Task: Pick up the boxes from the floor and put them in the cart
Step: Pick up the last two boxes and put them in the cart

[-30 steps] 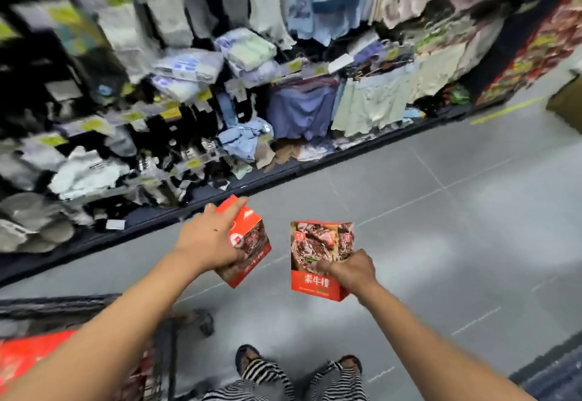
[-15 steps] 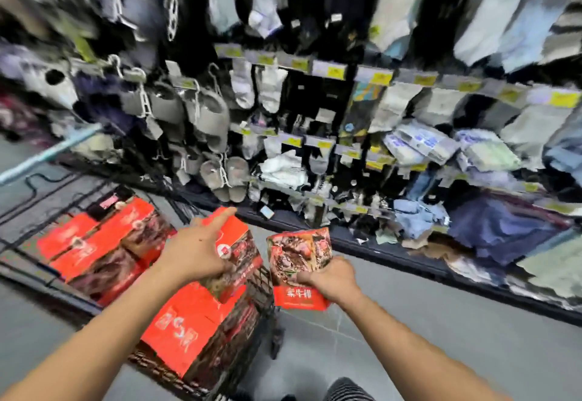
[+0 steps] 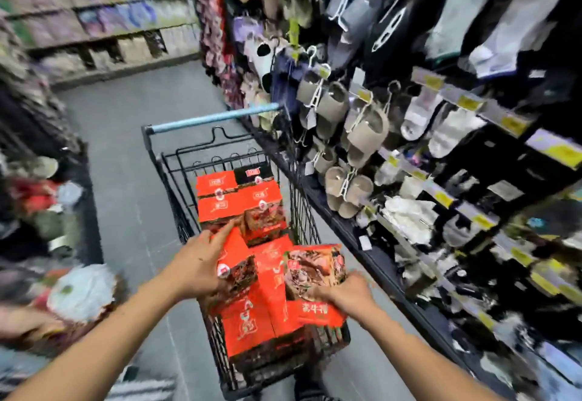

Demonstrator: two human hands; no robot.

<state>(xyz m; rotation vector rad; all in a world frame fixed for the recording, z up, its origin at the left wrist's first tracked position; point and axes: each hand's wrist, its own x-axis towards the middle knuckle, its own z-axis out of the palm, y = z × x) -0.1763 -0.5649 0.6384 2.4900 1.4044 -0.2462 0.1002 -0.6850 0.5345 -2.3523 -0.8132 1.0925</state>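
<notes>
The setting is a shop aisle with a grey floor (image 3: pixel 126 148). Shelving (image 3: pixel 472 180) hung with slippers (image 3: pixel 362 129) and socks runs along the right, and more shelves, blurred, stand at the far left. A black wire cart (image 3: pixel 304 211) stands mid-aisle with its blue handle (image 3: pixel 214 118) at the far end, so the person loads it from the near end.

The cart holds many stacked boxes (image 3: pixel 239 199), red with a food picture, packed in rows to about the rim. Because the load looks nearly full, both hands work above the pile rather than down inside the basket.

The left hand (image 3: pixel 195 270) grips the left box (image 3: pixel 237 263) from its left side. Its fingers (image 3: pixel 219 238) reach over the far edge, and the box is tilted with one corner down toward the pile. The right hand (image 3: pixel 345 295) holds the right box (image 3: pixel 311 270) at its near lower edge, fingers (image 3: pixel 318 292) curled round it and the picture face upward. This box is over the near right corner of the cart, either touching the stack or just above it; the blur hides which.

Judgement: the step in hand is placement. Each box needs a free gap, and the tilt suggests the left box is being angled into a slot between its neighbours. No box is visible on the floor in this view.
</notes>
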